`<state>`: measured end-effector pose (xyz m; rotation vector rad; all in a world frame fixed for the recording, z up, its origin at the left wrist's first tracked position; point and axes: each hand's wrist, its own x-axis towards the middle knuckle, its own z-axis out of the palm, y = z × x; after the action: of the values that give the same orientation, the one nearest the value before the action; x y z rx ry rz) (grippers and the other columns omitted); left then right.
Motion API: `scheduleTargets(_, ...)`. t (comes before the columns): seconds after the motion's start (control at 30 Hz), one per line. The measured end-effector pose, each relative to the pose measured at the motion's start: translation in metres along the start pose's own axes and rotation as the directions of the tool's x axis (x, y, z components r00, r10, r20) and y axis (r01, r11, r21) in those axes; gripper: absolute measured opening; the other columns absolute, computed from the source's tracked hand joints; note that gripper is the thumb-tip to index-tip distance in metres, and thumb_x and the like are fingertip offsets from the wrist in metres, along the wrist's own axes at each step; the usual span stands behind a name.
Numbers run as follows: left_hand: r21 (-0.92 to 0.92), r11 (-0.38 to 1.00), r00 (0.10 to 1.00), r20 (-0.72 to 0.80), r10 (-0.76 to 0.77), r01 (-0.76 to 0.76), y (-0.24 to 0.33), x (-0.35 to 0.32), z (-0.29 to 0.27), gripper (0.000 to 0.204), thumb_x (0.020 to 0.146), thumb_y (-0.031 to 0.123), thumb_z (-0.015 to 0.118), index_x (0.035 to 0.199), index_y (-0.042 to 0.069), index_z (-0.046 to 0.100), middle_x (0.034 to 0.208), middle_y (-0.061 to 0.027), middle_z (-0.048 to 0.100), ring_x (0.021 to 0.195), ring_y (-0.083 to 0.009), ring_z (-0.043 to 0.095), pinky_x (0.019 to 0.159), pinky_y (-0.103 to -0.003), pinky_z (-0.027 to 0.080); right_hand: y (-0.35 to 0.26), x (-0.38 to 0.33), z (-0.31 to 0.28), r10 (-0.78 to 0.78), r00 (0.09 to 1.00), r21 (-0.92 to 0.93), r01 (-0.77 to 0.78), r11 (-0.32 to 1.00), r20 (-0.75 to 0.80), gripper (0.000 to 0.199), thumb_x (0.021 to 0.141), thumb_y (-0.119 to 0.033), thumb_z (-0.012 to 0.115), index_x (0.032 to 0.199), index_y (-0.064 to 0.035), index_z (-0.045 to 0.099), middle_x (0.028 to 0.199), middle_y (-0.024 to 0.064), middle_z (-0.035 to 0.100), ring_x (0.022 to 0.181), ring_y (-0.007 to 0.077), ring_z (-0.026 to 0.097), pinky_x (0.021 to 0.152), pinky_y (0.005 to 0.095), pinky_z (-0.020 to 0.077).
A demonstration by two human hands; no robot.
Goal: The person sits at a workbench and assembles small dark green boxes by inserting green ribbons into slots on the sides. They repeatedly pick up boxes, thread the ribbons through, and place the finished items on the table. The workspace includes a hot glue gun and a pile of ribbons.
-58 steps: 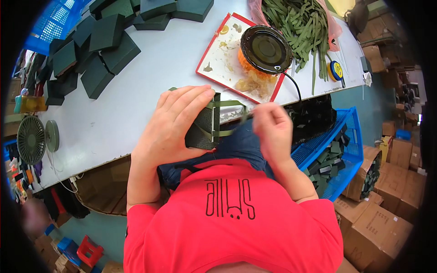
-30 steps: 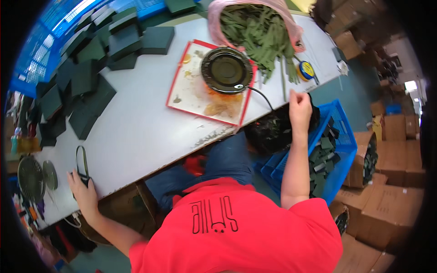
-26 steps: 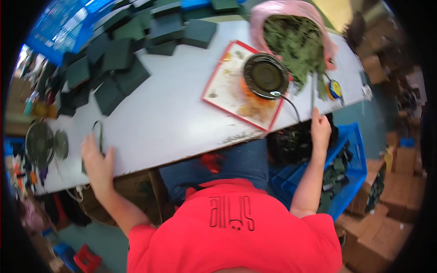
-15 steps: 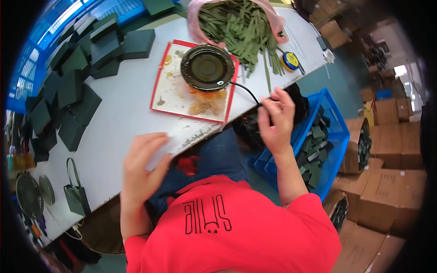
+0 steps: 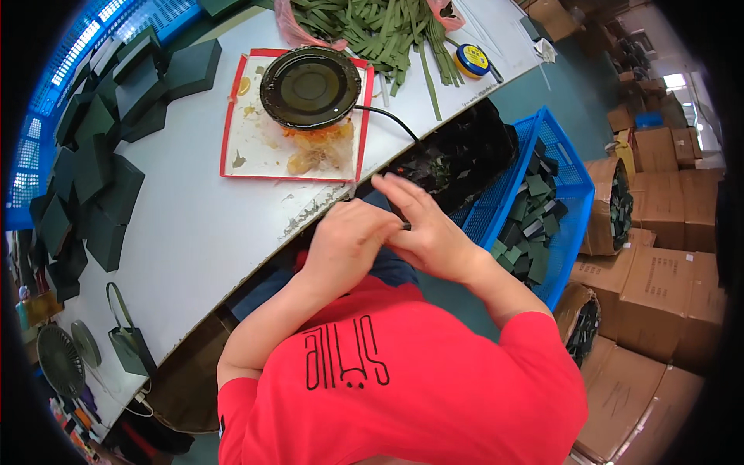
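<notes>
2 hands [image 5: 387,240] together, red tray [image 5: 232,147], blue crate [image 5: 566,178]

The table [image 5: 194,225] runs slantwise from lower left to upper right, and the person sits at its near edge. The tray [image 5: 240,155] lies on the table just beyond the hands, with the round pan [image 5: 310,85] on its far right part. Behind the pan lies the heap of strips [image 5: 380,27], and the tape roll [image 5: 470,60] lies right of that heap. The boxes [image 5: 101,155] crowd the table's left side. The small bag [image 5: 128,341] stands at the table's near left end. The left hand [image 5: 345,244] and right hand [image 5: 426,232] meet, touching, below the table edge. The crate [image 5: 535,194] sits right of the hands, with cartons [image 5: 659,271] further right.
</notes>
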<state>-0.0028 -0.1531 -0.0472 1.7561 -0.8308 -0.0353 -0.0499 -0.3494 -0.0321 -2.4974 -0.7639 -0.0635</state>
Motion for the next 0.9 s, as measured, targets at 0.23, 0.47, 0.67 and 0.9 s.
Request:
scheduleTargets(0.23, 0.092, 0.994, 0.998, -0.044, -0.052, 0.056, -0.009, -0.011, -0.011, 0.006, 0.081, 0.004, 0.077, 0.086, 0.002, 0.073, 0.082, -0.0091, 0.072, 0.074, -0.0256, 0.068, 0.067, -0.035, 0.053, 0.049, -0.044, -0.074, 0.348, 0.721, 0.552, -0.687, 0.473, 0.6, 0.04, 0.092, -0.011, 0.069, 0.131, -0.0026, 0.063, 0.143, 0.0175, 0.056, 0.125, 0.0287, 0.061, 0.103, 0.0381, 0.0506)
scheduleTargets(0.47, 0.21, 0.961, 0.976, 0.089, -0.201, 0.179, -0.018, -0.03, -0.017, 0.017, 0.075, 0.004, 0.081, 0.089, 0.003, 0.072, 0.093, -0.009, 0.073, 0.082, -0.0267, 0.069, 0.072, -0.035, 0.055, 0.245, -0.165, -0.162, 0.646, -0.348, 0.73, -0.225, 0.646, -0.679, 0.021, 0.091, -0.004, 0.068, 0.111, -0.0013, 0.062, 0.098, 0.0082, 0.066, 0.088, 0.0146, 0.065, 0.07, 0.0264, 0.0541)
scheduleTargets(0.67, 0.225, 0.974, 0.974, 0.21, -0.089, 0.041, 0.004, -0.017, -0.017, 0.044, 0.077, 0.013, 0.082, 0.116, 0.007, 0.064, 0.12, -0.0123, 0.065, 0.112, -0.0322, 0.063, 0.093, -0.039, 0.053, 0.166, -0.047, -0.094, 0.783, 0.31, 0.637, -0.457, 0.621, -0.54, 0.033, 0.098, -0.036, 0.068, 0.096, -0.0031, 0.071, 0.07, -0.0005, 0.063, 0.062, 0.0057, 0.056, 0.058, 0.021, 0.0455)
scheduleTargets(0.9, 0.399, 0.906, 0.969, -0.242, -0.048, 0.144, -0.01, -0.036, -0.088, 0.028, 0.083, 0.005, 0.074, 0.11, 0.003, 0.067, 0.109, -0.0154, 0.068, 0.098, -0.033, 0.065, 0.085, -0.039, 0.052, 0.15, 0.013, -0.04, 0.666, 0.517, 0.317, -0.608, 0.728, -0.538, 0.036, 0.093, -0.034, 0.073, 0.09, 0.0008, 0.069, 0.073, 0.0045, 0.062, 0.065, 0.0133, 0.055, 0.062, 0.0306, 0.0464)
